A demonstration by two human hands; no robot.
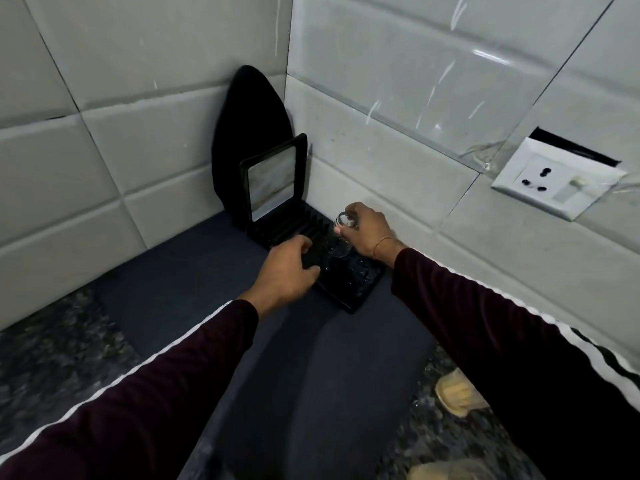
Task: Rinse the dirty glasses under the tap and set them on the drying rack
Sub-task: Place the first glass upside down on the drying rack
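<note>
Nearest, at the lower right on the speckled counter (52, 344): a pale yellowish object (457, 396), blurred, partly hidden by the right sleeve (502, 327). A dark mat (294, 375) covers the counter's middle strip and runs back to the corner.

Both arms in maroon sleeves with a white stripe reach forward over the mat. Left sleeve (138, 403) comes in from the lower left.

Left hand (287, 271): palm down, fingers curled, tips resting on the near left part of the black drying rack (349, 289). It holds nothing that shows.

Right hand (367, 233): thin bracelet at the wrist, fingers and thumb curled round a clear glass (341, 237). The hand grips from the right side and above; the glass sits left of the palm, tilted, its lower end down at the rack's ribbed surface. Whether it touches the ribs cannot be told. Water drops glint on the rack beside it.

Further back: a black-framed tray (273, 181) stands upright at the rack's far end. Behind it a dark rounded board (249, 133) leans in the tiled corner. On the right wall, a white socket plate (554, 178).
</note>
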